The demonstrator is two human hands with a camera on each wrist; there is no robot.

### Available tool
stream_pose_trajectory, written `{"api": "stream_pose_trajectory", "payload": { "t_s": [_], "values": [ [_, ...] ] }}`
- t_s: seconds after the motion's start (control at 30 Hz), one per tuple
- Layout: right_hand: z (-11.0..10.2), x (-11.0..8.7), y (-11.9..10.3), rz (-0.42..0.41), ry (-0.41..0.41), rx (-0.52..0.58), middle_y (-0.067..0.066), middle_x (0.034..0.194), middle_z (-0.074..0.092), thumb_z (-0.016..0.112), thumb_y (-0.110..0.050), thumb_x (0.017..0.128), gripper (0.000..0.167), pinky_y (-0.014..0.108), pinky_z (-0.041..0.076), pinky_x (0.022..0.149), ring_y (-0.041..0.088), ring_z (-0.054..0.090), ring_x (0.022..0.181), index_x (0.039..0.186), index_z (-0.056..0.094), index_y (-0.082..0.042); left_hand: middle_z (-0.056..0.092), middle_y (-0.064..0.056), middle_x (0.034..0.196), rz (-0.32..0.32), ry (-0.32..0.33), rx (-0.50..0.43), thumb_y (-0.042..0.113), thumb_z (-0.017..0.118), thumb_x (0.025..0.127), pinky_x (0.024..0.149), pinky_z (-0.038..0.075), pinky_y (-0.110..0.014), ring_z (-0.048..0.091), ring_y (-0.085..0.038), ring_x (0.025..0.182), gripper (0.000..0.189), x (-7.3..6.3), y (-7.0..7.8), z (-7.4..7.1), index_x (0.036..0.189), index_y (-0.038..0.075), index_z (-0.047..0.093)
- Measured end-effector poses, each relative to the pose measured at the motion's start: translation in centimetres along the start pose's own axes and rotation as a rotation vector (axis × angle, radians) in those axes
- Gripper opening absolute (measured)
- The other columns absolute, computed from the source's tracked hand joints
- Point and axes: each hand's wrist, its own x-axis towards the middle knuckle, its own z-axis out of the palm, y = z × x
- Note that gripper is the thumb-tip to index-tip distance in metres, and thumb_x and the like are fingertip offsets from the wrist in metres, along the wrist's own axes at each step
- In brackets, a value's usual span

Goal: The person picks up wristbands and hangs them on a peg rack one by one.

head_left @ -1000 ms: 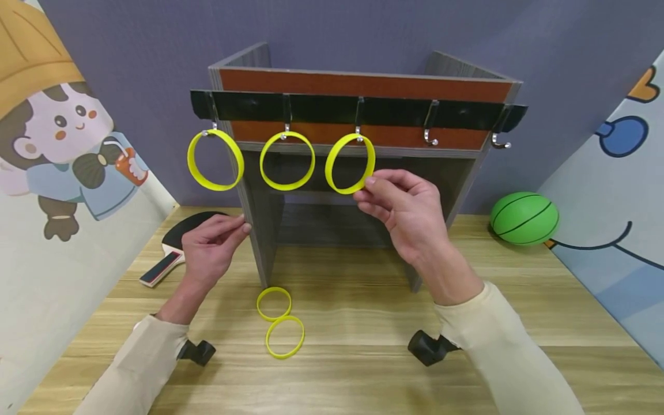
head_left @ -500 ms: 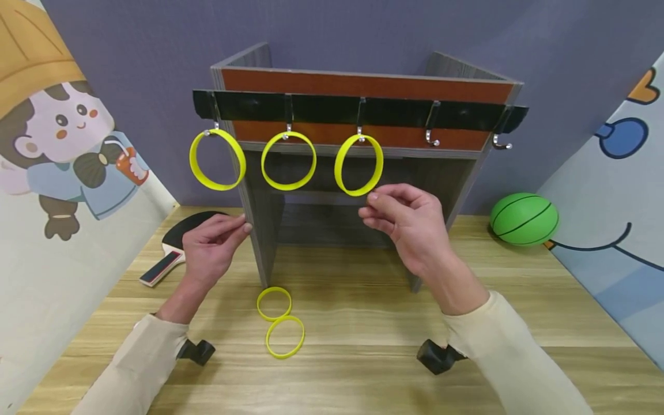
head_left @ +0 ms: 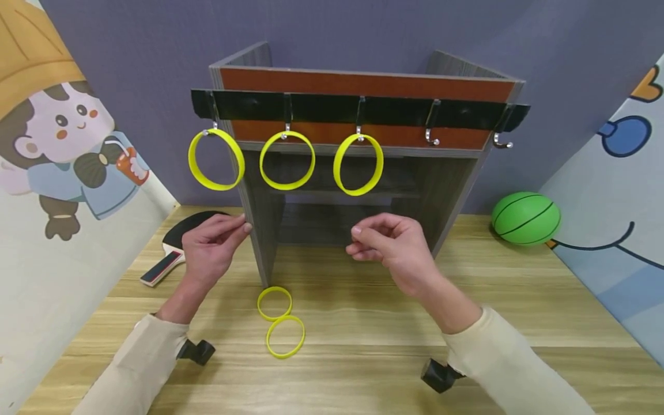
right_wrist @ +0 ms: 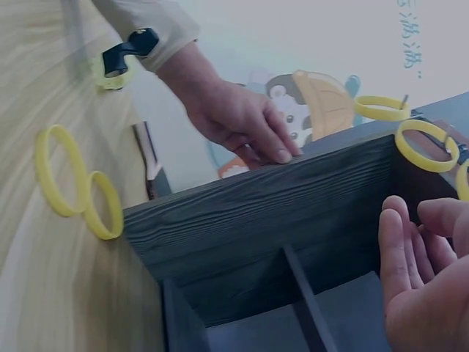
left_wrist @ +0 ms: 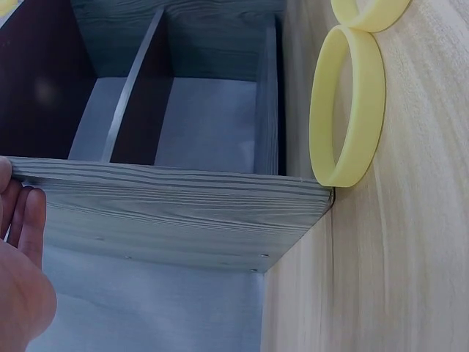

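My left hand (head_left: 211, 251) grips the front edge of the grey wooden shelf's left panel (head_left: 255, 242) between thumb and fingers. In the right wrist view, the fingertips of this left hand (right_wrist: 238, 121) meet that edge. My right hand (head_left: 391, 248), its fingers loosely bent and holding nothing, hovers in front of the shelf opening. Above it a yellow wristband (head_left: 337, 167) hangs from the middle hook. Another wristband (head_left: 263, 173) and a third wristband (head_left: 192, 164) hang on the hooks to the left. Two wristbands (head_left: 259, 311) (left_wrist: 366, 110) lie touching on the table by the panel's foot.
A black rail (head_left: 321, 108) with several metal hooks crosses the shelf's red-brown front. Its two right hooks (head_left: 432, 137) carry no band. A table tennis paddle (head_left: 162, 268) lies at the left, a green ball (head_left: 526, 219) at the right. Cartoon-printed walls flank the wooden table (head_left: 363, 357).
My right hand has let go of the third wristband, which swung slightly right and now hangs freely. The hand has since dropped lower. My left hand has stayed on the panel.
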Motion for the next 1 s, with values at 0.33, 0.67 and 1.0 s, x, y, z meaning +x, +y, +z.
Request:
{"api": "stream_pose_trajectory", "payload": {
  "t_s": [0.33,0.67,1.0],
  "values": [
    [0.7,-0.8,1.3,0.050,-0.073,-0.048,0.024,0.081,0.064,0.070,0.001,0.084,0.009,0.045,0.055,0.068,0.027,0.067,0.068,0.090,0.066,0.007,0.067,-0.020,0.082,-0.002,-0.001,0.021,-0.032,0.064,0.068,0.063,0.052,-0.019,0.065,-0.012,0.071,0.026,0.0,0.3,0.1,0.091,-0.021,0.065],
    [1.4,-1.5,3.5,0.156,-0.157,-0.157,0.020,0.078,0.066,0.072,-0.005,0.084,0.014,0.044,0.056,0.065,0.030,0.067,0.067,0.091,0.068,0.006,0.066,-0.022,0.081,0.001,-0.006,0.030,-0.033,0.064,0.066,0.063,0.052,-0.018,0.064,-0.013,0.071,0.027,0.0,0.3,0.0,0.091,-0.021,0.065],
    [1.7,-2.4,6.2,0.279,-0.277,-0.219,0.016,0.080,0.067,0.072,-0.008,0.085,0.017,0.051,0.054,0.068,0.025,0.067,0.069,0.093,0.068,0.006,0.067,-0.019,0.083,-0.003,0.008,0.008,-0.031,0.066,0.067,0.062,0.052,-0.018,0.065,-0.014,0.071,0.027,-0.2,-0.5,-0.2,0.092,-0.019,0.066]
  ]
}}
